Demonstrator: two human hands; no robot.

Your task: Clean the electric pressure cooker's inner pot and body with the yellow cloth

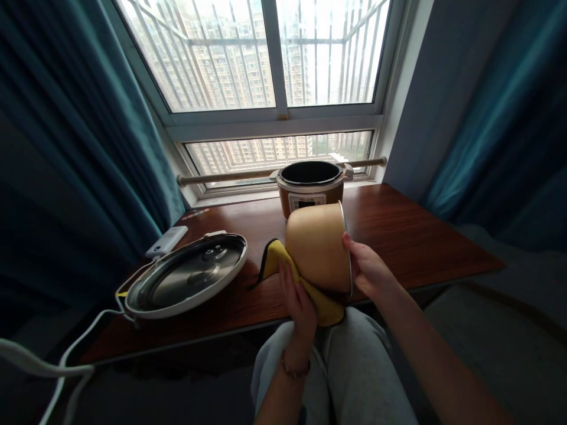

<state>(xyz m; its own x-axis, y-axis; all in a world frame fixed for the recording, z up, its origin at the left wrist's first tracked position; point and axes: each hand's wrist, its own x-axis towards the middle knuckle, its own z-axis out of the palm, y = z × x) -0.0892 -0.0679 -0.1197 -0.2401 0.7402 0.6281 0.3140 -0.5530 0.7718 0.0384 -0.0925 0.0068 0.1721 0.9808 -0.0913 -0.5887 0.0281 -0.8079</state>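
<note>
A gold inner pot (315, 248) lies tipped on its side above the table's front edge, its mouth facing right. My right hand (368, 267) is closed on its metal rim, thumb on the outer wall; the other fingers are partly hidden. With my left hand (297, 300) I press a yellow cloth (325, 304) with a dark border against the pot's underside. Part of the cloth sticks out to the left of the pot. Directly behind stands the brown and silver cooker body (286, 200), uncovered, with a dark interior and a control panel on its front.
A large round lid (239, 268), white-rimmed with a dark shiny inside, rests on the left of the wooden table (425, 236). A white power strip (167, 241) lies behind it. White cables (73, 348) hang at the left edge. A barred window (221, 71) is ahead, between blue curtains.
</note>
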